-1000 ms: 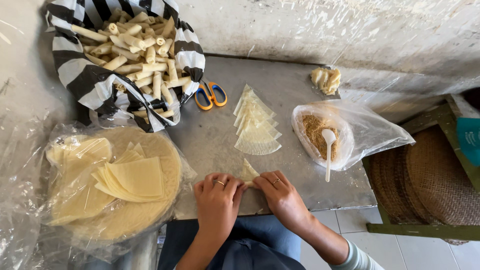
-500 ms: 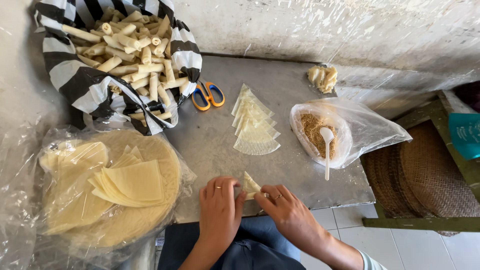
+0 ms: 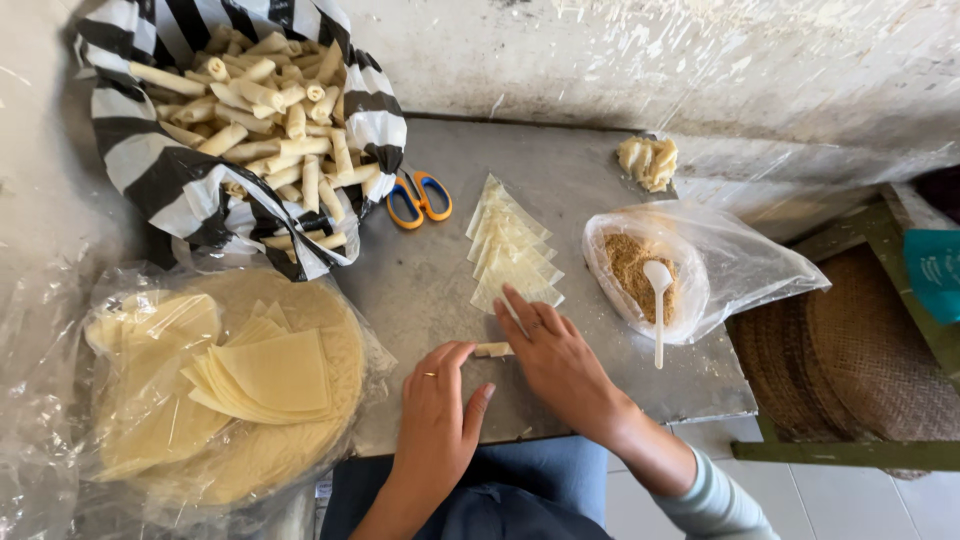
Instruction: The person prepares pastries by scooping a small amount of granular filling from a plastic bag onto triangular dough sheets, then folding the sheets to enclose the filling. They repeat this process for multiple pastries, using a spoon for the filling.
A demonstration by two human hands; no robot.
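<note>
A small rolled pastry (image 3: 492,350) lies on the grey table (image 3: 430,280) near its front edge. My left hand (image 3: 438,415) touches the roll's left end with its fingertips; a ring is on one finger. My right hand (image 3: 555,355) rests flat over the roll's right end, fingers pointing toward a row of triangular wrappers (image 3: 512,250) laid out just beyond. Most of the roll is hidden between the hands.
A striped bag (image 3: 190,180) full of finished rolls (image 3: 265,110) sits at the back left. Orange-and-blue scissors (image 3: 420,197) lie beside it. A plastic bag of brown filling (image 3: 630,270) holds a white spoon (image 3: 658,300). Cut wrapper sheets (image 3: 270,375) rest on a plastic-covered round stack, front left.
The folded wrapper held up between both hands has been rolled into a small tube and now lies on the table. My right hand moved forward and flattened over it.
</note>
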